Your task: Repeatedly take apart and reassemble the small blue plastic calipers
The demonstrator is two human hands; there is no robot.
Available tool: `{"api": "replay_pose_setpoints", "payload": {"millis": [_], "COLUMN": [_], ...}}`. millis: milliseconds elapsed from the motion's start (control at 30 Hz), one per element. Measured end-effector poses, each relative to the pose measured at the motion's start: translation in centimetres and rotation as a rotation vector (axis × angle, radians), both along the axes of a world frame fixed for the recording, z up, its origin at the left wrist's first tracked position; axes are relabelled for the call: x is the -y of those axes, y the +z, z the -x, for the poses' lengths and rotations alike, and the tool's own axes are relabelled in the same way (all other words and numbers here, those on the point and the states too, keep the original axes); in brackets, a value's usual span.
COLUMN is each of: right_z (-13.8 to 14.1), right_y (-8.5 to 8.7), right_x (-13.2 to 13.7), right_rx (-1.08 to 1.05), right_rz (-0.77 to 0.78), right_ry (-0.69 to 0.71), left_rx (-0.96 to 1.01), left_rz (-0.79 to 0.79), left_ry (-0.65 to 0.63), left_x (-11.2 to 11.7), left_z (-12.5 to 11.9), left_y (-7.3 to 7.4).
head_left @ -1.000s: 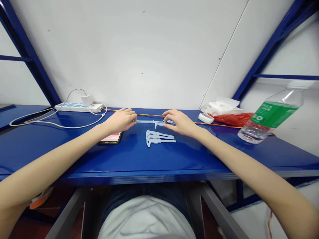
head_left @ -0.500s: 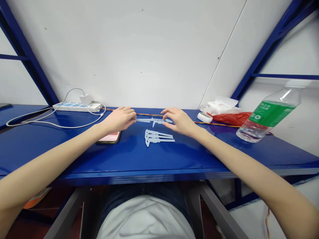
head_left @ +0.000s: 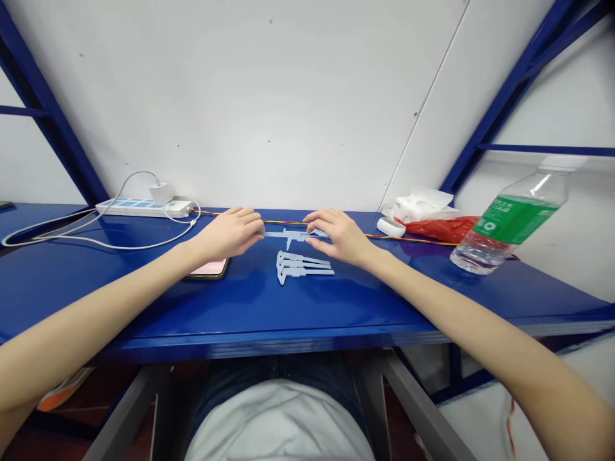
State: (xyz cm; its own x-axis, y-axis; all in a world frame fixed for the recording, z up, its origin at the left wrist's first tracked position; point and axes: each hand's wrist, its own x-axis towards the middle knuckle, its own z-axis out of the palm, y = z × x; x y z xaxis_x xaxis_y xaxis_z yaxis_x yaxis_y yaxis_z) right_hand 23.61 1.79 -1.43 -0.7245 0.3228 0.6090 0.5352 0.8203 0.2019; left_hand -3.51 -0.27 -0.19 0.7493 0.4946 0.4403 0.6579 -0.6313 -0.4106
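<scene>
The left hand [head_left: 229, 234] and the right hand [head_left: 339, 237] hold a pale blue plastic caliper [head_left: 288, 235] between them, near the back edge of the blue table [head_left: 365, 301] and about midway along it. The left grip is closed on the caliper's left end, the right grip closed over its right end. Just nearer the front edge, two more calipers [head_left: 303, 266] lie side by side, untouched. A phone [head_left: 207, 269] lies under the left wrist, a power strip [head_left: 137, 208] sits along the back edge, and a water bottle [head_left: 509, 224] stands near the right end beside a red bag [head_left: 439, 229].
</scene>
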Motion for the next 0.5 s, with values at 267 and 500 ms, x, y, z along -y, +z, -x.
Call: {"api": "replay_pose_setpoints", "payload": {"millis": [267, 500], "right_z": [1.5, 1.3], "right_y": [0.1, -0.3], "right_x": [1.8, 1.2], "right_rx": [0.050, 0.018], "right_rz": [-0.031, -0.007], "right_ry": [-0.029, -0.076], "left_rx": [-0.053, -0.037], "left_rz": [-0.128, -0.063], "left_ry": [-0.031, 0.039], "left_x": [1.4, 1.2], "left_z": [-1.8, -1.7], "left_y": [-0.4, -0.2]}}
